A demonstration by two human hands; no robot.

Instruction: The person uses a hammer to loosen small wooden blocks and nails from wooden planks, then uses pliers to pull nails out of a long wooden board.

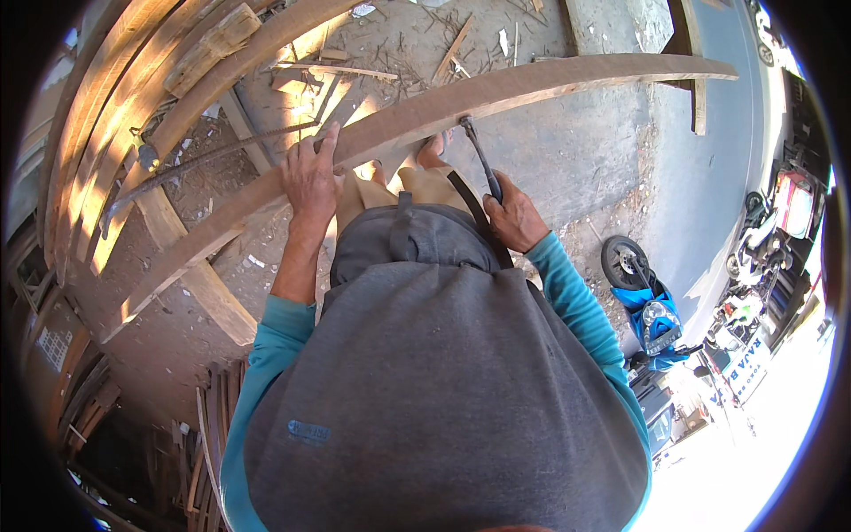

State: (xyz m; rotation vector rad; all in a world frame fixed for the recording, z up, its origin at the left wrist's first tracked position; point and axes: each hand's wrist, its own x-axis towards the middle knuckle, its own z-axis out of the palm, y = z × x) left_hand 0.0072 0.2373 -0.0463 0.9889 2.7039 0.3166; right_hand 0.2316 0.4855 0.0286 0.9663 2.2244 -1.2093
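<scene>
Ground, strewn with wood scraps. Curved timber beam, one: ahead of the torso, long axis lower left to upper right. Left hand, nearer: laid on the beam (whether gripping, cannot tell). Right hand: closed round a hammer-like tool, pointing forward-left, head at the beam's near side.

Left side: curved timbers leaning in a sunlit stack, short wood block on top. Stacked narrow boards lower left. Far ground: slim offcut, thin stick, scattered splinters, white scrap. Right: blue motorcycle, black front tyre. Beyond it, more parked motorbikes and white signboard with blue lettering, near grey road.
</scene>
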